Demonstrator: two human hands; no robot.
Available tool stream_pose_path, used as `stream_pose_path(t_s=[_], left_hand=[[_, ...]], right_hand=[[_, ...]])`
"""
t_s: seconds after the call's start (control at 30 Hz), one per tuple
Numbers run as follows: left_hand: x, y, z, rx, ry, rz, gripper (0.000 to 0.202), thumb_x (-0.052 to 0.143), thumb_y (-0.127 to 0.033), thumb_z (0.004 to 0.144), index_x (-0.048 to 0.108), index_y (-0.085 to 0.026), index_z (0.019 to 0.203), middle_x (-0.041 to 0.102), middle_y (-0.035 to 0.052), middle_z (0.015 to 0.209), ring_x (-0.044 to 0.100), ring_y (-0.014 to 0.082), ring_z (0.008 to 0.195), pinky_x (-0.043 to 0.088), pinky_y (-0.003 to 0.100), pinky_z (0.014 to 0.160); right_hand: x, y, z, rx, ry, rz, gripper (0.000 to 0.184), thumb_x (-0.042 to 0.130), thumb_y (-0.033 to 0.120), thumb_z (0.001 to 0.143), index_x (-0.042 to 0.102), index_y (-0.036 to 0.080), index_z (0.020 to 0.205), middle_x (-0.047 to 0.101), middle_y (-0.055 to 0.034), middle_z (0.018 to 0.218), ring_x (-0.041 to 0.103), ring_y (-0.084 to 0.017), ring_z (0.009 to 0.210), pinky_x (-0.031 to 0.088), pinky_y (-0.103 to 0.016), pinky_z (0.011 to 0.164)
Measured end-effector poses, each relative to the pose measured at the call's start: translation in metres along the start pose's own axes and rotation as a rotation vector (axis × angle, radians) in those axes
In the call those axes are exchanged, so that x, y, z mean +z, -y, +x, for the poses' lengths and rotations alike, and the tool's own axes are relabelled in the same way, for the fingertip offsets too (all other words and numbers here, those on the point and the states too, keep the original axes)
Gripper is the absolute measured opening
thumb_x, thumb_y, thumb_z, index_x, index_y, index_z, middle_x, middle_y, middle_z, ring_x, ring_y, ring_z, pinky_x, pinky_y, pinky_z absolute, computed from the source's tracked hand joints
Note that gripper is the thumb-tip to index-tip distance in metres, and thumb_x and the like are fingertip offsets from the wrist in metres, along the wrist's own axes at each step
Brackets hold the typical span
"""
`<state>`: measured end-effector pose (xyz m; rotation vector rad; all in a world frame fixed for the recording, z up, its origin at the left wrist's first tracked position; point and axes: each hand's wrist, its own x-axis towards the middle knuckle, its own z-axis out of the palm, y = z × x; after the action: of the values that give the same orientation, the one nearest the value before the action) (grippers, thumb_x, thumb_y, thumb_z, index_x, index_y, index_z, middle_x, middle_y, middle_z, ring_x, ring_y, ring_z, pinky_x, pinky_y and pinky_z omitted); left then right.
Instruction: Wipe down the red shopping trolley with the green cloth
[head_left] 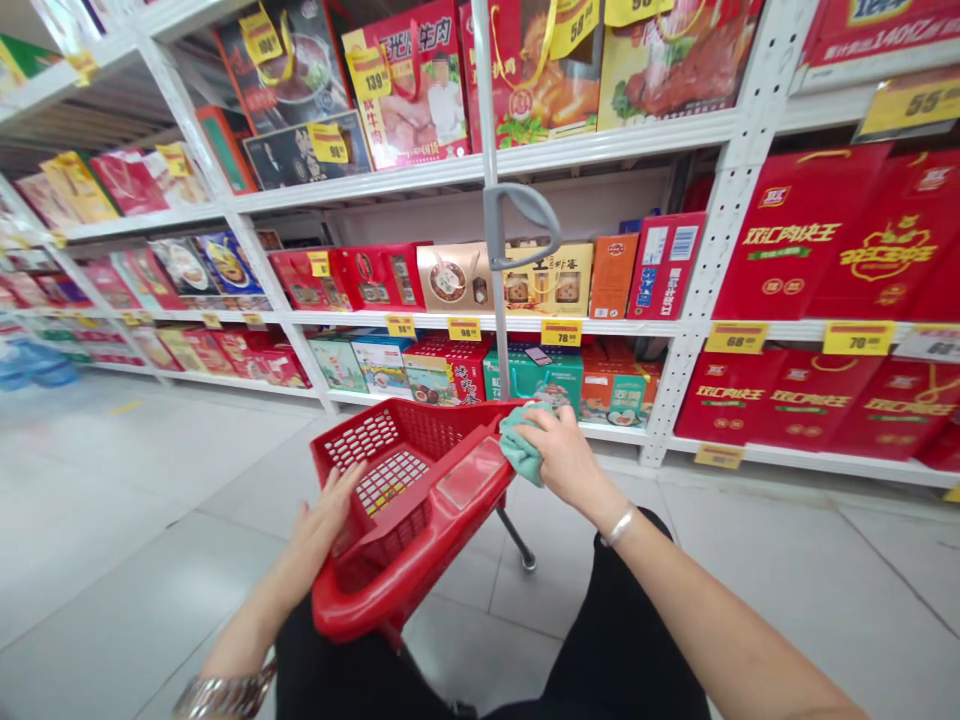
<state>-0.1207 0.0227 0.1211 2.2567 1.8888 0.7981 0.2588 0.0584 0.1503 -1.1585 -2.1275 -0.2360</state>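
A red plastic shopping basket (405, 500) on a wheeled frame rests tilted against my lap. Its grey pull handle (517, 225) rises straight up in front of the shelves. My left hand (324, 512) lies on the basket's left rim, fingers stretched flat along the outer wall. My right hand (566, 455) is closed on a teal cloth (520, 445), pressed onto the basket's far right rim.
White store shelving (525, 328) full of boxed gift sets with yellow price tags runs across the view. Large red boxes (825, 235) fill the right bays. A pale tiled floor (150, 500) stretches to the left down the aisle. My legs are in black trousers.
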Motion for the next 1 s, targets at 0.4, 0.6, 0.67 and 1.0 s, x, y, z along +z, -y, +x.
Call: stream_pose_path(t_s=[0.4,0.6,0.67,1.0], left_hand=[[-0.012,-0.11,-0.015,0.032,-0.166,0.121,0.058,0.021,-0.043,0.102,0.036,-0.025,0.155,0.042,0.0089,0.158,0.031,0.0293,0.15,0.023,0.067,0.119],[0.008,-0.114,0.005,0.127,-0.151,0.314,0.061,0.034,-0.05,0.097,0.048,-0.02,0.148,0.051,0.0152,0.149,0.042,0.0353,0.143,0.019,0.068,0.12],[0.005,-0.103,0.011,0.172,-0.14,0.327,0.061,0.033,-0.05,0.097,0.049,-0.02,0.148,0.054,0.0142,0.147,0.044,0.0344,0.143,0.017,0.067,0.121],[-0.004,-0.078,0.052,0.292,0.027,0.264,0.056,0.035,-0.047,0.096,0.048,-0.029,0.148,0.052,0.0057,0.149,0.04,0.0267,0.146,0.014,0.062,0.123]], right_hand=[[-0.014,0.088,-0.058,-0.131,-0.172,0.068,0.058,0.048,-0.004,0.078,0.065,0.024,0.126,0.068,-0.0079,0.124,0.055,-0.027,0.108,0.047,-0.05,0.099],[-0.015,0.072,-0.063,-0.13,-0.219,0.193,0.043,0.057,0.008,0.089,0.065,0.027,0.127,0.068,-0.0089,0.126,0.057,-0.028,0.118,0.049,-0.051,0.101],[-0.013,0.064,-0.065,-0.103,-0.236,0.229,0.039,0.059,0.012,0.091,0.066,0.026,0.126,0.068,-0.0097,0.127,0.056,-0.028,0.119,0.051,-0.05,0.1],[-0.007,0.063,-0.067,-0.035,-0.154,0.359,0.043,0.061,0.013,0.091,0.063,0.029,0.131,0.065,-0.0089,0.13,0.058,-0.024,0.116,0.051,-0.043,0.098]])
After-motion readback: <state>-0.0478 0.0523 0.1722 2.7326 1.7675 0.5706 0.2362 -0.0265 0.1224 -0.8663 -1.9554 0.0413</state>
